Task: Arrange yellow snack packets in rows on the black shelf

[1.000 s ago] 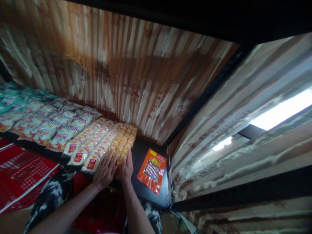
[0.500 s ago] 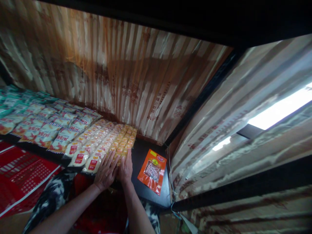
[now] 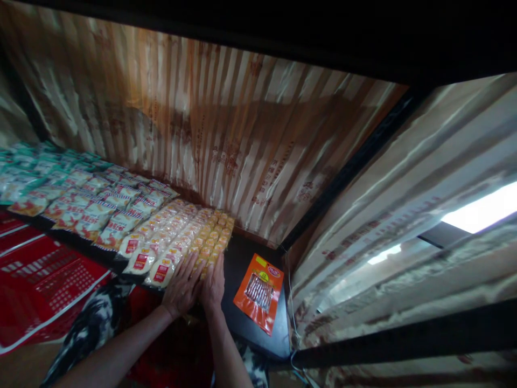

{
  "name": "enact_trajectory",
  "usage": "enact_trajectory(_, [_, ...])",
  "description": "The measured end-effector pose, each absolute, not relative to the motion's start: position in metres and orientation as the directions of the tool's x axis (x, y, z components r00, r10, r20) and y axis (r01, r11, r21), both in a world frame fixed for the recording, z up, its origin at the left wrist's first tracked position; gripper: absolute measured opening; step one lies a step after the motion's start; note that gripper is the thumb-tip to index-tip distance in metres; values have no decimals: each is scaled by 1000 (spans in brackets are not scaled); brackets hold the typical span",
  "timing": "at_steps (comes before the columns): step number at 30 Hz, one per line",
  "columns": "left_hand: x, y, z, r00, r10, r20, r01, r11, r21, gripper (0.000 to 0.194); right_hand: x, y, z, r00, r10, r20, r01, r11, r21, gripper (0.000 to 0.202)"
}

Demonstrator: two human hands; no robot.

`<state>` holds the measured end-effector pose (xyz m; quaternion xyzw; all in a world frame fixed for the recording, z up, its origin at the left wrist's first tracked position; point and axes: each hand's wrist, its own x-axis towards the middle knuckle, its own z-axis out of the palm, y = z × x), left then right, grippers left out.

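Rows of small yellow-wrapped snack packets (image 3: 214,234) lie on the black shelf (image 3: 246,242). My left hand (image 3: 184,285) rests on their near end with its fingers stretched out. At their right near edge, my right hand (image 3: 212,283) lies alongside with straight fingers, its palm side against the packets. Left of them are clear-wrapped round white crackers (image 3: 161,271) with red labels, in several rows. An orange snack pouch (image 3: 259,293) lies flat on the shelf, right of my right hand and apart from it.
White printed snack bags (image 3: 119,226) and green bags (image 3: 52,161) fill the shelf's left part. A red shopping basket (image 3: 52,280) stands below, at the left. Translucent plastic sheeting (image 3: 226,140) hangs behind, and a dark upright post (image 3: 347,167) rises at the right corner.
The view has shifted, so the shelf and goods appear slightly farther right and lower. Both hands stay at the near end of the yellow packets.
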<state>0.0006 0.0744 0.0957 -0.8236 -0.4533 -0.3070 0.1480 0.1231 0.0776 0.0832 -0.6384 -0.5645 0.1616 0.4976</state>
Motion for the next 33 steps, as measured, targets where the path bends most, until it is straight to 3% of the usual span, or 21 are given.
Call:
enact_trajectory(11, [0,73,94,327,667,670,857,-508,87,55,137,84,90,423,882,210,340,60,-939,71])
enact_trajectory(19, [4,74,98,313,677,666,858,-502,106,49,133,90,78,336,909,248,438,82,-895,69])
enact_trajectory(26, [0,70,103,317,681,660,854,-508,115,55,136,83,91,392,907,151,383,-12,-924,75])
enact_trajectory(33, [0,65,109,278,671,687,864,-488,127,52,140,74,90,374,902,216,455,25,-890,77])
